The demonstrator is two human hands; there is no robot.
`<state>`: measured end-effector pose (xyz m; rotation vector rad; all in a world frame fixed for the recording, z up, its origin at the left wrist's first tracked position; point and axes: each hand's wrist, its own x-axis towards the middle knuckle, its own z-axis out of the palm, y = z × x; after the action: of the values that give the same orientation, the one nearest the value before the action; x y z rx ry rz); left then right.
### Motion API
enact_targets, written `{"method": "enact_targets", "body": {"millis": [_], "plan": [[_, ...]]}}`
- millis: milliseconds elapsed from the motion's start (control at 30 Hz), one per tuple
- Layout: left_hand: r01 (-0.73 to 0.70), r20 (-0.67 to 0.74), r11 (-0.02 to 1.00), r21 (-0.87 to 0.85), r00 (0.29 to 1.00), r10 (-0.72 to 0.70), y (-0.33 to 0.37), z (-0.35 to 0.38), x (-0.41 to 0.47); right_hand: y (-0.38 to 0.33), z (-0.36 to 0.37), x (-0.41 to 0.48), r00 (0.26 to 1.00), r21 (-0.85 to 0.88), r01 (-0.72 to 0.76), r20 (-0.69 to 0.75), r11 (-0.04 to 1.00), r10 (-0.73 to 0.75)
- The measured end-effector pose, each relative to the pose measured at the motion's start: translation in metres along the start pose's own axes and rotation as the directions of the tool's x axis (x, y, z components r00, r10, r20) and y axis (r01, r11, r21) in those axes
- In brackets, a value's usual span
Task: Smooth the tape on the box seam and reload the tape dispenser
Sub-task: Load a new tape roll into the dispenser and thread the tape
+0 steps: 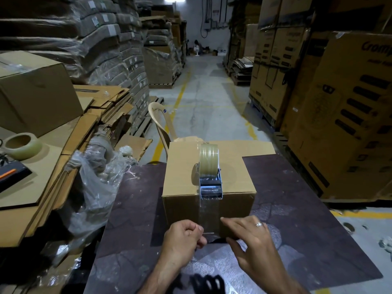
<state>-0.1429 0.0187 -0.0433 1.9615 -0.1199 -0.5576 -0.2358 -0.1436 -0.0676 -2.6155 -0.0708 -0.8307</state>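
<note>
A brown cardboard box (pixel 184 183) stands on a dark table (pixel 297 209). On top of it, at the near edge, sits a tape dispenser (pixel 210 183) with a roll of clear tape (pixel 209 161). A strip of clear tape (pixel 209 213) runs from the dispenser down the box's front face. My left hand (pixel 182 238) pinches the strip's lower end at the left. My right hand (pixel 250 236) pinches the tape's lower right edge, with the index finger lying against the box front.
A spare tape roll (pixel 22 145) lies on flattened cardboard (pixel 42 177) at the left, beside crumpled plastic wrap (pixel 95 177). A plastic chair (pixel 161 124) stands behind the box. Stacked cartons (pixel 339 113) line the right, and an aisle (pixel 203 92) runs ahead.
</note>
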Motion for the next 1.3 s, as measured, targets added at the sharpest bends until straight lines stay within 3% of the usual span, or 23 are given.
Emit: {"method": "enact_targets", "body": {"millis": [133,533,833,967,1100,1300], "plan": [[0.000,0.033,0.999,-0.051,0.999,0.002,-0.001,-0.001,-0.002,0.013,0.012,0.001,0.998,-0.037,0.031,0.056,0.999,-0.029],[-0.065,0.025,0.989,-0.131,0.997,0.069,-0.008,-0.005,-0.008,0.015,0.024,0.012,0.978,-0.029,0.169,-0.119,0.985,-0.171],[-0.005,0.073,0.977,-0.214,0.997,0.021,-0.012,-0.006,-0.006,0.018,0.024,0.011,0.982,-0.015,0.154,-0.106,0.988,-0.154],[0.010,0.077,0.977,-0.213,0.997,0.007,-0.016,-0.013,-0.005,0.016,0.021,0.013,0.990,0.020,0.109,-0.095,0.994,-0.107],[-0.138,0.001,0.990,-0.032,0.990,0.138,-0.026,-0.020,-0.003,0.012,0.017,0.013,0.999,0.077,0.024,-0.034,0.997,-0.021],[-0.249,-0.029,0.968,-0.018,0.968,0.248,-0.022,-0.017,-0.007,0.004,0.012,0.021,0.973,0.226,-0.226,0.104,0.948,0.207]]}}
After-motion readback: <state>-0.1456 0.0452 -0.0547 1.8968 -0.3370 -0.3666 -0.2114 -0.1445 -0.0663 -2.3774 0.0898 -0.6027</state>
